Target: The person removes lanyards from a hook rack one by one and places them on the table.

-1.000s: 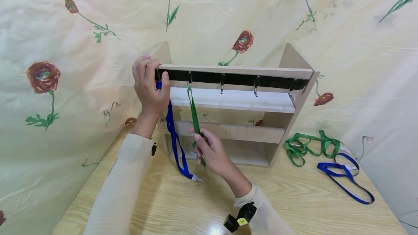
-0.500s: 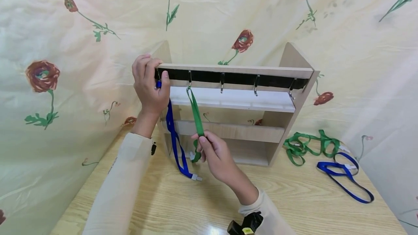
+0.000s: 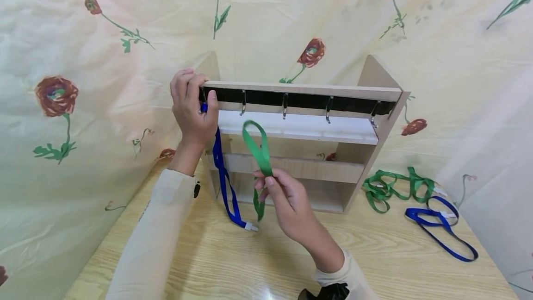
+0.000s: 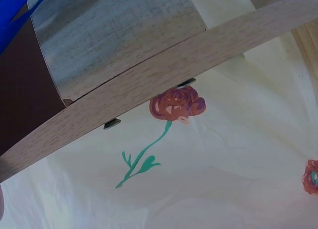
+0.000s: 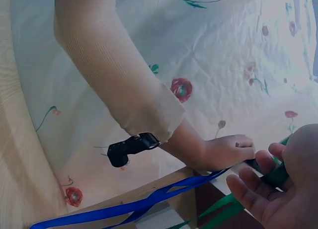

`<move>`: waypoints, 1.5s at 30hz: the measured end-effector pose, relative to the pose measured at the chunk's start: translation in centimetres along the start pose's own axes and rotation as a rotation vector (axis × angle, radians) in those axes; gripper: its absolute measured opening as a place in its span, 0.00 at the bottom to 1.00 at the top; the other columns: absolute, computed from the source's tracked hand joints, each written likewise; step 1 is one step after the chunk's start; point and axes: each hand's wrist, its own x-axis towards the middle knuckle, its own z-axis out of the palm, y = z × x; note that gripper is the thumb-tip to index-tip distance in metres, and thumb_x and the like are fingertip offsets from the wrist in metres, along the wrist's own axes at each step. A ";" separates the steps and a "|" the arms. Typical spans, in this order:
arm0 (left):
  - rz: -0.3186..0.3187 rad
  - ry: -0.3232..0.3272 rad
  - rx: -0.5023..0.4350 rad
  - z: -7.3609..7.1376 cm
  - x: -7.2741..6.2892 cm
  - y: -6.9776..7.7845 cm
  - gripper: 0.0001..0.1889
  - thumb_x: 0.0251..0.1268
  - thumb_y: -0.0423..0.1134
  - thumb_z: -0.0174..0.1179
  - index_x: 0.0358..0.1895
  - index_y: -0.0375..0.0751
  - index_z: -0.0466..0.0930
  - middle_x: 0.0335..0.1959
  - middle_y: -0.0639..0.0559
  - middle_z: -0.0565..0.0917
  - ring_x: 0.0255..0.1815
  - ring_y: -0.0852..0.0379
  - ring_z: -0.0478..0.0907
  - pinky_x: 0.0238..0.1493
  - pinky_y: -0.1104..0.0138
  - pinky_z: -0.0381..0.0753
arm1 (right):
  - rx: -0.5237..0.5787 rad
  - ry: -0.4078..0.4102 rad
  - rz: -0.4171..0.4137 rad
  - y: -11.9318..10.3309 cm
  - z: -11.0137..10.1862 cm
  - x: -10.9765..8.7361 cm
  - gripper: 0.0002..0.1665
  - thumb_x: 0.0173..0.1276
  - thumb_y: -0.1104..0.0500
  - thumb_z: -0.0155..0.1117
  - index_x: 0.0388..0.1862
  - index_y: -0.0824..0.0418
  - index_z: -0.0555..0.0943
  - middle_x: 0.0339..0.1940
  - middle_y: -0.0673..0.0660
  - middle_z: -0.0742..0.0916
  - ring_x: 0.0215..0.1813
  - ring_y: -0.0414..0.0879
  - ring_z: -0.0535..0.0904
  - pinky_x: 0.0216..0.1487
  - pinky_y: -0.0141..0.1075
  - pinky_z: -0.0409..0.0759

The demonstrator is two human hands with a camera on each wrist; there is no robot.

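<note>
My right hand pinches a green lanyard between thumb and fingers. Its loop stands up above the fingers, in front of the shelf rack and off the hooks, while the tail dangles below. At the rack's top left corner my left hand grips the wooden shelf rack, fingers over the edge and thumb on the front. Beside that thumb a blue lanyard hangs down to the table, a white clip at its lower end. In the right wrist view, the green lanyard passes partly behind my fingers.
Several metal hooks line a black strip across the rack's top board. To the right of the rack, a green lanyard pile and a looped blue lanyard lie on the wooden table. Flowered cloth hangs behind.
The green lanyard's loop has come off the second hook from the left. My right hand moved down and to the right with it. My left hand stays on the rack's corner.
</note>
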 end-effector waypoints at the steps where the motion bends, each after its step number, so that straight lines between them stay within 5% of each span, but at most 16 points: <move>1: -0.001 0.002 -0.001 0.0 0.0 0.0 0.23 0.68 0.53 0.47 0.48 0.39 0.81 0.54 0.40 0.81 0.71 0.46 0.73 0.36 0.42 0.83 | -0.005 -0.002 -0.009 -0.1 -0.1 0.0 0.16 0.84 0.71 0.43 0.58 0.73 0.79 0.41 0.65 0.86 0.43 0.40 0.83 0.39 0.39 0.89; 12: 0.008 0.006 -0.009 0.1 0.0 -0.1 0.23 0.68 0.53 0.47 0.48 0.37 0.81 0.53 0.40 0.81 0.70 0.46 0.73 0.43 0.43 0.84 | -0.047 0.010 -0.085 -1.6 -1.7 -0.1 0.17 0.81 0.74 0.44 0.61 0.74 0.77 0.42 0.64 0.85 0.47 0.40 0.84 0.41 0.35 0.87; 20: 0.003 0.018 -0.011 0.1 0.1 -0.1 0.23 0.67 0.53 0.47 0.48 0.37 0.81 0.53 0.40 0.81 0.70 0.46 0.73 0.37 0.43 0.83 | -0.062 0.025 -0.160 -2.6 -3.3 0.0 0.21 0.78 0.78 0.43 0.66 0.79 0.72 0.41 0.63 0.84 0.49 0.42 0.85 0.43 0.33 0.86; 28: 0.014 0.011 -0.010 0.2 0.1 -0.1 0.23 0.68 0.53 0.47 0.48 0.38 0.81 0.53 0.40 0.81 0.70 0.46 0.73 0.40 0.43 0.84 | -0.059 0.062 -0.220 -3.7 -5.3 -0.3 0.21 0.75 0.81 0.42 0.61 0.80 0.76 0.43 0.60 0.86 0.48 0.42 0.85 0.45 0.31 0.86; 45: 0.011 0.010 -0.004 0.1 0.1 -0.1 0.23 0.68 0.53 0.47 0.48 0.37 0.81 0.53 0.40 0.82 0.70 0.45 0.74 0.45 0.44 0.84 | -0.079 0.186 -0.227 -5.2 -11.4 -1.0 0.22 0.73 0.83 0.40 0.63 0.86 0.71 0.50 0.56 0.90 0.53 0.43 0.89 0.45 0.26 0.86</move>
